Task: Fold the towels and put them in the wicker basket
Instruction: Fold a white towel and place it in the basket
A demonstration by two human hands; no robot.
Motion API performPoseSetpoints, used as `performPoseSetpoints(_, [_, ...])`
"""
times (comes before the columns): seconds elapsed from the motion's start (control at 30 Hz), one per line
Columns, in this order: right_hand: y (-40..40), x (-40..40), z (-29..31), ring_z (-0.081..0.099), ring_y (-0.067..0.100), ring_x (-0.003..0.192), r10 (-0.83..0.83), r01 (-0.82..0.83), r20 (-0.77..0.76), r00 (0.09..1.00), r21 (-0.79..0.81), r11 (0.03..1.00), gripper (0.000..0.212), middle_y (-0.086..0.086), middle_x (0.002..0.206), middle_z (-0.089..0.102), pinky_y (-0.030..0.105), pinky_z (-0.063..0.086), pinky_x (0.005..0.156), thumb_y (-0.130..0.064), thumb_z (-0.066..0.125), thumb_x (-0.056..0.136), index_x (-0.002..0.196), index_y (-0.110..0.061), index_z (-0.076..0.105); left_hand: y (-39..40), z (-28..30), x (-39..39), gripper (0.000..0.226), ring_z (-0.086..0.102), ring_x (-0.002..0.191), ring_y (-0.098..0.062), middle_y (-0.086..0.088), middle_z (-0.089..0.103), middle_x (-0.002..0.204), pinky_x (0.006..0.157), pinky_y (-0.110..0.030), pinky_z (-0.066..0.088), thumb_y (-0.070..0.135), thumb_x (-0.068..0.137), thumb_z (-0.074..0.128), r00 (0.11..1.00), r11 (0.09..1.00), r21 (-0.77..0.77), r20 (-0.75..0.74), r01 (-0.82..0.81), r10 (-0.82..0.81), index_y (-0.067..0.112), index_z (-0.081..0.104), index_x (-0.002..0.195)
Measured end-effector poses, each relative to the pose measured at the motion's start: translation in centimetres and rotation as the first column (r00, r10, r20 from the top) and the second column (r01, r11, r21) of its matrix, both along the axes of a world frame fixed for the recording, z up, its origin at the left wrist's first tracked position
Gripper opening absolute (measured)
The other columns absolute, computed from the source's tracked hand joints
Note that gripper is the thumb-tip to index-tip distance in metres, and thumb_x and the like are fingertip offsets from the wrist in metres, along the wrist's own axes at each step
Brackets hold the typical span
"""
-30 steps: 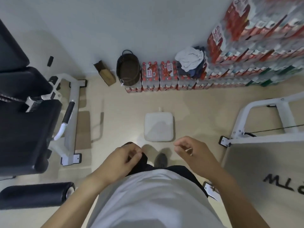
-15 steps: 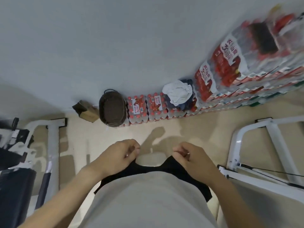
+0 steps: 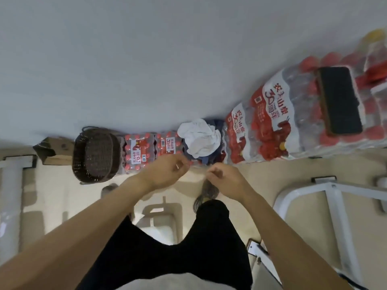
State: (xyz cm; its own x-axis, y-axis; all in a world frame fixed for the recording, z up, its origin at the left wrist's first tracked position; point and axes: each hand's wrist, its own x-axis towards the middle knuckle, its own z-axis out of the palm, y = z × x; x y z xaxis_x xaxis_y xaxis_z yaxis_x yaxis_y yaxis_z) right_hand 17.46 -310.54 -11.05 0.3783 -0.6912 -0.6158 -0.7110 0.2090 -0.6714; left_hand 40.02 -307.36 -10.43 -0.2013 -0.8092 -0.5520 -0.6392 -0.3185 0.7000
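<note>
A crumpled white towel [image 3: 200, 138] lies on a dark blue one [image 3: 209, 159] atop the low packs of bottled water by the wall. A dark wicker basket [image 3: 94, 158] stands on the floor to their left. My left hand [image 3: 167, 172] and my right hand [image 3: 224, 177] are stretched out in front of the towel pile, just short of it, fingers loosely curled and holding nothing. A pale folded square [image 3: 161, 218] lies on the floor between my legs.
Stacked shrink-wrapped water packs [image 3: 272, 126] rise along the wall at right, with a black phone [image 3: 339, 101] on top. A white metal frame [image 3: 326, 208] stands at right, another at far left [image 3: 12, 185]. A brown paper bag [image 3: 52, 151] sits left of the basket.
I have stepped toward the wall: the towels and basket are nearer. Both hands have risen from my waist and reached forward toward the towel pile.
</note>
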Motion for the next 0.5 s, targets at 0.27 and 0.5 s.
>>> performPoseSetpoints(0.27, [-9.0,0.3,-21.6,0.057,0.021,0.086,-0.173,0.166,-0.239,0.956,-0.047,0.985,0.014,-0.003,0.084,0.063,0.026,0.038,0.071,-0.017,0.057,0.094,0.081,-0.019,0.063,-8.5,-22.7,-3.0,0.016,0.064,0.091,-0.022,-0.007,0.067,0.104,0.076,-0.027,0.046,0.014,0.095,0.054,0.962,0.965,0.027,-0.075,-0.26,0.261,0.01,0.064,0.107])
performPoseSetpoints(0.5, [-8.6,2.8,-36.2,0.05,0.025,0.122,-0.463,0.376,-0.194,0.865,-0.359,0.854,0.05,0.014,0.138,0.047,0.024,0.039,0.099,-0.014,0.065,0.09,0.138,-0.015,0.05,-9.9,-39.0,-1.5,0.051,0.036,0.137,-0.027,-0.006,0.037,0.15,0.111,-0.039,0.031,0.019,0.09,0.06,0.971,0.934,-0.266,-0.064,-0.238,0.23,0.019,0.048,0.139])
